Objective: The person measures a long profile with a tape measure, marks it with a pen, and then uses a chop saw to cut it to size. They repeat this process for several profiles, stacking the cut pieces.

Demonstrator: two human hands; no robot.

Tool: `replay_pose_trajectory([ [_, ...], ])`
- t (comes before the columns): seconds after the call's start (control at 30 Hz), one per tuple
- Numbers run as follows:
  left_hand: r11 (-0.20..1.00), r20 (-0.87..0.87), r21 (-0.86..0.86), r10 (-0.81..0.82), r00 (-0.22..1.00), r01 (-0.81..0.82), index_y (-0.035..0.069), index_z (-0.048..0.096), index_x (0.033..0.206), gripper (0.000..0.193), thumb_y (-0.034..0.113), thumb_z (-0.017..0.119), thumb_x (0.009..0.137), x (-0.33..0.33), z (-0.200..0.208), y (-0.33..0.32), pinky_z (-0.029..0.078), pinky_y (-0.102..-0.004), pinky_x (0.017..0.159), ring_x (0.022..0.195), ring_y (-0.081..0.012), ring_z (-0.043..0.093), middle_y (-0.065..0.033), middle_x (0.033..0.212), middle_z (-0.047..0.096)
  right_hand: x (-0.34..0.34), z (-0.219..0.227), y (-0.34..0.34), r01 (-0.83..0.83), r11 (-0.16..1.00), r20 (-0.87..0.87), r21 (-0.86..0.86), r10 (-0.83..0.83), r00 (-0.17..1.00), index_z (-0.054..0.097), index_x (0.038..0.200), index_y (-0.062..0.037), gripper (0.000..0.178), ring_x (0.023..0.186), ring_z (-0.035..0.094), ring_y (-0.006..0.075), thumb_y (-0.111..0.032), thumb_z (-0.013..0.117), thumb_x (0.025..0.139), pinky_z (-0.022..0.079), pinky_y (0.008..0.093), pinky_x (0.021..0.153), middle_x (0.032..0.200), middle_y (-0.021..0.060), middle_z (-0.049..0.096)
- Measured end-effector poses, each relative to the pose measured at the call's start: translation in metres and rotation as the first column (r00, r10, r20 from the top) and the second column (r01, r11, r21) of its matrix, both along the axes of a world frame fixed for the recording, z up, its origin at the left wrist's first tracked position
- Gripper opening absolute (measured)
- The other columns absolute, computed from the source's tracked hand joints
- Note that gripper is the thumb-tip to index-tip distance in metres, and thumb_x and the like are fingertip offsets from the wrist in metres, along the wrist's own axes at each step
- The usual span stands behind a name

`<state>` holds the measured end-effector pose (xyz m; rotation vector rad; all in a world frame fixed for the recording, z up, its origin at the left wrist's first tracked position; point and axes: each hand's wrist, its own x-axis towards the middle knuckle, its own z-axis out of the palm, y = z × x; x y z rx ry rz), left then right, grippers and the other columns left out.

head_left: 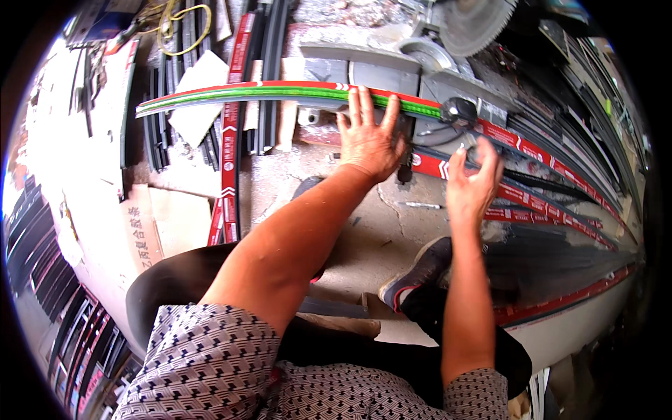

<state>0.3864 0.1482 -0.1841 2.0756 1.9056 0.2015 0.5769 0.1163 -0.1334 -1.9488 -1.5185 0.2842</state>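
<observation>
A long, thin profile strip with red and green bands (280,89) lies across the bed of a cutting saw. My left hand (371,140) rests on it with fingers spread, their tips over its upper edge. At the strip's right end sits a black clamp knob (458,110). Just below that knob is my right hand (476,182), thumb and fingers bent but apart, with nothing I can make out between them. It hovers over a red-faced strip (514,194). The round toothed saw blade (479,26) stands beyond the knob, raised above the bed.
Bundles of dark strips (269,63) lie at the back left, and more red-faced strips (560,164) fan out at right. A cardboard sheet (171,220) and a white board (201,98) are on the left. A pen-like white stick (420,205) lies near my shoe (420,273).
</observation>
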Motion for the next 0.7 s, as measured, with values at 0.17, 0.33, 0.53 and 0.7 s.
replay_pose_trajectory([
  [0.17, 0.999, 0.041, 0.021, -0.024, 0.999, 0.024, 0.023, 0.027, 0.165, 0.085, 0.045, 0.066, 0.092, 0.0, 0.01, 0.001, 0.031, -0.0694, 0.114, 0.156, -0.0555, 0.013, -0.0388, 0.166, 0.012, 0.016, 0.005, 0.066, -0.267, 0.943, 0.226, -0.2, 0.31, 0.923, 0.048, 0.15, -0.0104, 0.075, 0.126, 0.055, 0.0423, -0.032, 0.081, 0.085, 0.046, 0.0502, 0.107, 0.135, 0.0236, 0.057],
  [0.33, 0.998, -0.007, -0.036, -0.049, 0.999, 0.049, 0.022, 0.03, 0.163, 0.083, 0.043, 0.065, 0.091, -0.004, 0.023, 0.003, 0.034, -0.0691, 0.111, 0.154, -0.054, 0.02, -0.0384, 0.164, 0.019, 0.016, 0.019, 0.101, -0.257, 0.842, 0.184, -0.474, 0.38, 0.906, 0.052, 0.125, -0.008, 0.055, 0.111, 0.067, 0.0454, -0.034, 0.082, 0.086, 0.054, 0.0526, 0.092, 0.118, 0.0257, 0.068],
  [0.53, 0.989, -0.127, -0.076, -0.133, 0.983, 0.124, 0.018, 0.043, 0.157, 0.071, 0.039, 0.061, 0.092, -0.023, 0.045, 0.017, 0.043, -0.0566, 0.108, 0.143, -0.0421, 0.042, -0.028, 0.15, 0.045, -0.004, 0.032, 0.102, -0.305, 0.716, 0.13, -0.628, 0.483, 0.866, 0.047, 0.121, -0.0035, 0.051, 0.109, 0.069, 0.0453, -0.024, 0.079, 0.088, 0.057, 0.0526, 0.093, 0.114, 0.0259, 0.071],
  [0.7, 0.953, -0.149, -0.15, -0.285, 0.947, 0.263, 0.004, 0.066, 0.115, 0.045, 0.045, 0.052, 0.103, -0.058, 0.094, 0.053, 0.053, -0.0507, 0.094, 0.106, -0.0359, 0.069, -0.021, 0.106, 0.072, -0.006, 0.03, 0.073, -0.457, 0.77, 0.12, -0.444, 0.557, 0.822, 0.047, 0.119, -0.0029, 0.051, 0.111, 0.063, 0.0461, -0.022, 0.08, 0.085, 0.054, 0.0543, 0.094, 0.11, 0.0261, 0.065],
])
